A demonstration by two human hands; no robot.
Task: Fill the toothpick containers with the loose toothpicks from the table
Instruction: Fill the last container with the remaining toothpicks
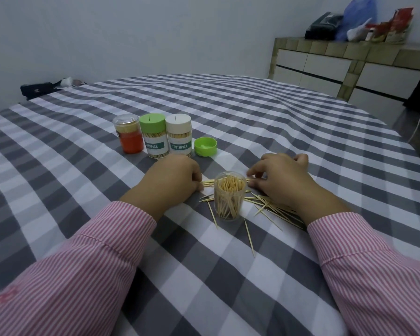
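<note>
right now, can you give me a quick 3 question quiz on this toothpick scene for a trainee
1. True or false: the open clear container between the hands already holds toothpicks.
2. Where does the loose green lid lie? A) on the open container B) upside down on the cloth, right of the white-lidded container C) in the left hand
3. Fill in: the loose toothpicks lie mostly under and beside the ___ hand.

Key: 1 true; 2 B; 3 right
</note>
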